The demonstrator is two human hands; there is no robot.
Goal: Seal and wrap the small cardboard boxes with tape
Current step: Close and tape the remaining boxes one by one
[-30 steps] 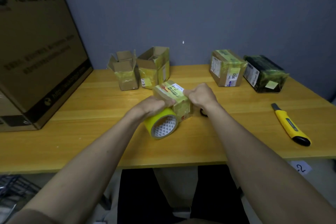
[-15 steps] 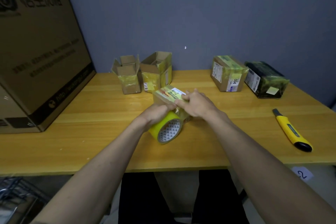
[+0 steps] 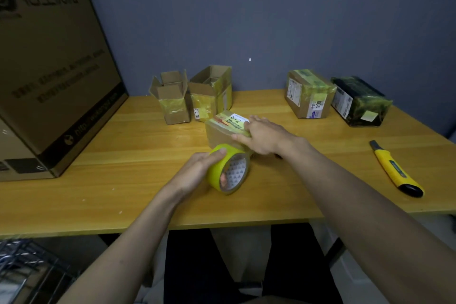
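Observation:
A small cardboard box [image 3: 219, 131] with a white label and yellow tape on top sits mid-table. My right hand [image 3: 261, 136] lies flat across its top right part, fingers straight. Just in front of the box my left hand [image 3: 197, 170] grips a roll of yellow tape [image 3: 229, 170], thumb over the rim and a fingertip inside the core. A short strip of tape seems to run from the roll up to the box front.
Two open small boxes [image 3: 172, 99] [image 3: 212, 91] stand at the back. A taped brown box [image 3: 308, 94] and a dark wrapped box [image 3: 357, 101] sit back right. A yellow utility knife [image 3: 394, 170] lies right. A big carton [image 3: 49, 69] fills the left of the wooden table [image 3: 123, 180].
My left hand has drawn the tape roll down and away from the box toward me. My right hand has flattened on the box top.

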